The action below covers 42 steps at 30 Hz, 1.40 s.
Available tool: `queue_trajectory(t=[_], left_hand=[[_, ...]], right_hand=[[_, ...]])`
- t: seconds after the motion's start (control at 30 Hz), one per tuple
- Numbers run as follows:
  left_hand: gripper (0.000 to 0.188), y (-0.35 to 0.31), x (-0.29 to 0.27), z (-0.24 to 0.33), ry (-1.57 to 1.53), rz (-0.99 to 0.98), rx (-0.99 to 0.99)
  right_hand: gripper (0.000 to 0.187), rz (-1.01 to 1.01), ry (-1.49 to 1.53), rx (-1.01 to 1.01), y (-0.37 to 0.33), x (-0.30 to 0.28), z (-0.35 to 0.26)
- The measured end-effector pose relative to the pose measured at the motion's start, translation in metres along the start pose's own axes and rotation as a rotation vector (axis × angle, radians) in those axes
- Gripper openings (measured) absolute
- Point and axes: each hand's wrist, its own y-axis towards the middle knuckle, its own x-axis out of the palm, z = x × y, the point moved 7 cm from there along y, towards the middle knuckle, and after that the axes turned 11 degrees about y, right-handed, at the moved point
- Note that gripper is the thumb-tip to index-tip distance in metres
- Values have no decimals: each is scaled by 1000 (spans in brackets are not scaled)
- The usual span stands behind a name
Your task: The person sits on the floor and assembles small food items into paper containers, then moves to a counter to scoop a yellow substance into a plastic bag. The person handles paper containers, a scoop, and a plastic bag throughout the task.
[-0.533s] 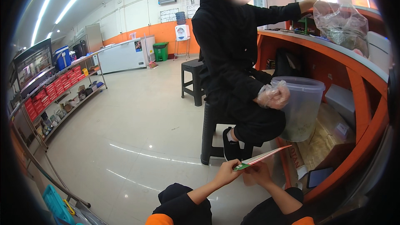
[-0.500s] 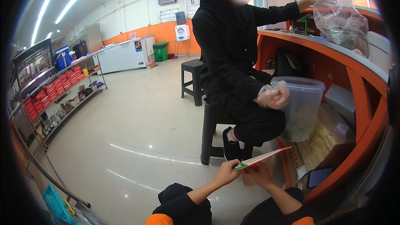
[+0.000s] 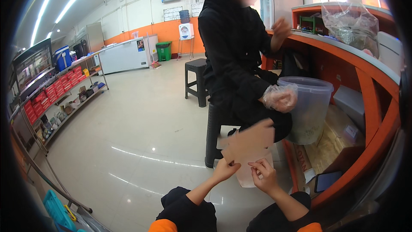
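Observation:
In front of my knees I hold a flat, unfolded cardboard box blank (image 3: 249,141), its plain brown side up, with notched flaps at its edges. My left hand (image 3: 226,170) is closed on its lower left corner, thumb on top. My right hand (image 3: 265,175) is closed in a pinch at the lower edge. Below the blank, partly behind my right hand, is another pale brown cardboard piece (image 3: 244,178); whether the two are joined I cannot tell.
A person (image 3: 234,56) in black sits opposite on a dark stool (image 3: 212,139), one hand in a clear plastic glove. A clear bucket (image 3: 307,111) stands beside them under the orange counter (image 3: 365,99). A phone (image 3: 328,181) lies at right. Shelves with red boxes (image 3: 53,88) line the left.
The cardboard blank has turned from nearly edge-on, printed side showing, to brown side up. My right hand came from beneath it to its lower edge. The other person's far arm drew back from the plastic bag.

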Motion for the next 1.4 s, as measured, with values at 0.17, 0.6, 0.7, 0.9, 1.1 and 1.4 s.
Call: queue_trajectory(t=[0.17, 0.6, 0.7, 0.9, 1.1, 1.4], left_hand=[[29, 8, -16, -20, -29, -85, -105], [33, -44, -132, -15, -406, -103, -554], [30, -26, -162, -43, -760, 49, -566], [44, 0, -191, -164, -723, 240, -641], [49, -43, -258, -249, -375, 441, -721], [65, -39, -324, -170, -771, 680, -776]], right_hand=[[54, 261, -282, -147, 7, -33, -35], [54, -377, 263, 48, 51, 24, -98], [49, -409, 285, -113, 105, 68, -93], [56, -265, 577, -1, 184, 202, -11], [54, -599, 648, -70, 239, 331, 3], [52, -896, 616, -293, 302, 336, -106]])
